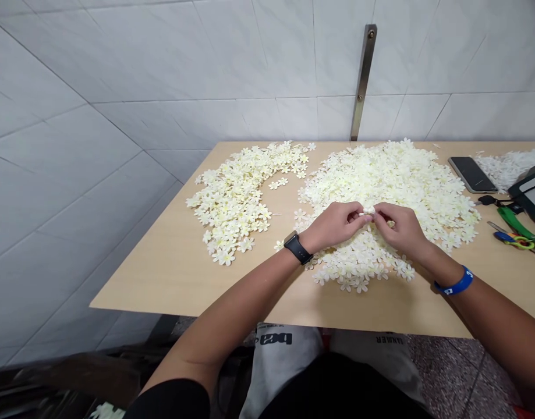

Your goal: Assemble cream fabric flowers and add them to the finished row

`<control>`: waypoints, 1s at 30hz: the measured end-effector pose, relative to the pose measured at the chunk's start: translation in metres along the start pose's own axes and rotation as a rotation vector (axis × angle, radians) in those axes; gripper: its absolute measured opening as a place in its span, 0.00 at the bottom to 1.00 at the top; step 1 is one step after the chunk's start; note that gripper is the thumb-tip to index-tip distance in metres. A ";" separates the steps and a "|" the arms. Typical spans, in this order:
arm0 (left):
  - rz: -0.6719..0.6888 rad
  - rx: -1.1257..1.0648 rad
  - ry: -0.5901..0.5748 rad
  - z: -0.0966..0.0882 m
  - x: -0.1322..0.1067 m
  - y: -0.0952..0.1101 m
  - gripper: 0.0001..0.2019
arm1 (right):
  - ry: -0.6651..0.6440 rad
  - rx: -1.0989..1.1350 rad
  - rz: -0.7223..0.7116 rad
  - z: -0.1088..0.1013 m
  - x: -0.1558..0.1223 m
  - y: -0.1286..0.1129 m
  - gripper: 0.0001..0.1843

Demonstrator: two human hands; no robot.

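Observation:
Both of my hands meet over a big heap of white artificial flowers (pixel 407 180) with pale yellow centres. Between the fingertips is a small white artificial flower (pixel 369 210), pinched from both sides. My left hand (pixel 337 224), with a black watch on its wrist, grips it from the left with thumb and forefinger. From the right, my right hand (pixel 400 227) pinches the same flower; a blue wristband sits on that arm. The fingers hide part of the flower, so its exact shape cannot be made out.
A second pile of yellowish flowers (pixel 236 198) lies left on the wooden table (pixel 162 273). At the right are a phone (pixel 473 174), a green-handled tool (pixel 518 224), keys, a dark box (pixel 531 189) and small white pieces (pixel 507 166). A tiled wall stands behind.

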State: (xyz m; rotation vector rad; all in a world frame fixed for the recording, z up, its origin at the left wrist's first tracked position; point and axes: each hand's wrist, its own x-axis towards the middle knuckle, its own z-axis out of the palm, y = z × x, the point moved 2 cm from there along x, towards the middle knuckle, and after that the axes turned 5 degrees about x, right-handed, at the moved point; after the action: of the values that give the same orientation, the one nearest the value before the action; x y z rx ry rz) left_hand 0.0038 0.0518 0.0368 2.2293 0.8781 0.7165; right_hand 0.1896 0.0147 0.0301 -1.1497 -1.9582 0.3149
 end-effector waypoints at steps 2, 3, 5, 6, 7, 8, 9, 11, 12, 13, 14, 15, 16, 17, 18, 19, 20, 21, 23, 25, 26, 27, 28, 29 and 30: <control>0.026 -0.002 0.008 0.001 0.004 0.001 0.19 | 0.000 0.019 -0.002 0.000 0.000 -0.001 0.10; 0.043 -0.008 0.021 0.002 0.006 0.000 0.19 | 0.003 0.033 0.012 0.000 0.000 -0.002 0.11; 0.073 -0.012 0.061 0.007 0.007 -0.004 0.20 | 0.002 0.073 0.056 -0.001 0.000 -0.002 0.14; 0.085 -0.011 0.083 0.009 0.007 -0.007 0.21 | -0.011 0.094 0.069 -0.001 0.000 -0.003 0.15; 0.095 -0.014 0.099 0.012 0.007 -0.010 0.21 | -0.030 0.111 0.072 -0.001 0.000 -0.003 0.16; 0.104 -0.020 0.108 0.014 0.005 -0.013 0.21 | -0.048 0.122 0.067 0.000 0.000 -0.003 0.17; 0.112 -0.025 0.111 0.016 0.004 -0.015 0.20 | -0.058 0.123 0.056 0.001 0.000 -0.003 0.17; 0.124 -0.036 0.120 0.019 0.001 -0.019 0.19 | -0.057 0.092 0.025 0.003 -0.002 -0.003 0.16; 0.125 -0.040 0.135 0.020 -0.001 -0.021 0.20 | -0.050 0.069 0.009 0.005 -0.003 -0.003 0.15; 0.125 -0.038 0.157 0.020 -0.002 -0.021 0.21 | -0.040 0.046 -0.008 0.007 -0.004 -0.004 0.15; 0.124 -0.031 0.184 0.020 -0.003 -0.022 0.22 | -0.034 0.028 -0.027 0.009 -0.005 -0.006 0.15; 0.123 -0.022 0.213 0.020 -0.004 -0.022 0.24 | -0.029 0.014 -0.039 0.010 -0.006 -0.007 0.15; 0.122 -0.014 0.239 0.020 -0.004 -0.022 0.25 | -0.026 0.007 -0.041 0.012 -0.007 -0.009 0.15; 0.122 -0.012 0.253 0.021 -0.004 -0.021 0.26 | -0.022 0.003 -0.031 0.012 -0.007 -0.011 0.15; 0.125 -0.020 0.257 0.021 -0.004 -0.021 0.26 | -0.010 -0.002 -0.010 0.012 -0.007 -0.012 0.15; 0.130 -0.038 0.252 0.021 -0.004 -0.021 0.25 | 0.009 -0.008 0.015 0.012 -0.007 -0.013 0.15; 0.135 -0.060 0.248 0.021 -0.004 -0.020 0.22 | 0.034 -0.017 0.040 0.011 -0.006 -0.014 0.15; 0.139 -0.085 0.247 0.021 -0.004 -0.020 0.19 | 0.061 -0.029 0.063 0.011 -0.006 -0.013 0.15; 0.138 -0.131 0.259 0.021 -0.004 -0.019 0.12 | 0.099 -0.053 0.086 0.010 -0.005 -0.012 0.15; 0.113 -0.164 0.276 0.022 -0.003 -0.019 0.09 | 0.105 -0.061 0.078 0.011 -0.005 -0.009 0.14; 0.095 -0.184 0.276 0.023 -0.002 -0.020 0.09 | 0.100 -0.058 0.065 0.012 -0.005 -0.009 0.12; 0.075 -0.208 0.271 0.024 -0.002 -0.021 0.08 | 0.096 -0.053 0.051 0.013 -0.006 -0.008 0.10; 0.057 -0.234 0.268 0.025 -0.001 -0.022 0.07 | 0.093 -0.048 0.039 0.014 -0.006 -0.008 0.08; 0.040 -0.260 0.267 0.026 0.000 -0.023 0.07 | 0.094 -0.048 0.029 0.015 -0.006 -0.007 0.06; 0.024 -0.283 0.269 0.027 0.000 -0.024 0.07 | 0.095 -0.056 0.022 0.015 -0.006 -0.007 0.06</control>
State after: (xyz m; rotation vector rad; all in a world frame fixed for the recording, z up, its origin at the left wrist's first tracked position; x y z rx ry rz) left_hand 0.0121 0.0565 0.0021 1.9231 0.8190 1.0985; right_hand 0.1757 0.0082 0.0215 -1.2008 -1.8824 0.2145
